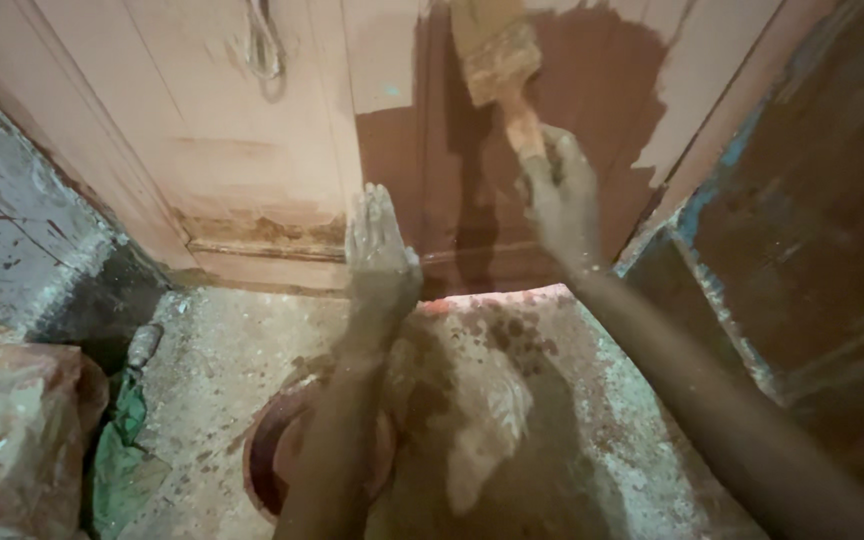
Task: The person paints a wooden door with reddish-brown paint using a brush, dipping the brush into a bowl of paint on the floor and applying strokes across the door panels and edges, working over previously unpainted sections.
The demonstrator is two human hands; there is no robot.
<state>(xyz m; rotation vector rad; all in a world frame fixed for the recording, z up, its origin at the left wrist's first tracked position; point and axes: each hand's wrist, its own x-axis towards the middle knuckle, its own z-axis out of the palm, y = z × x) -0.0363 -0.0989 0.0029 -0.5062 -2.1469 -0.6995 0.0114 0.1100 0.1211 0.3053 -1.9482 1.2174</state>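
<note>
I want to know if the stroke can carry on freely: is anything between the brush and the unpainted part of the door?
Nothing visible. The right hand holds the brush against the door, bristles on the brown coat. The left hand lies flat on the door lower down, beside the stroke, not in it.

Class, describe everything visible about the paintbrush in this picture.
The wide, flat paintbrush has a pale wooden handle and a broad head, all smeared with reddish-brown paint. It stands nearly upright, bristles up and cut off by the frame's top edge, against the half-painted pale wooden door. The right hand grips its handle from below.
</note>
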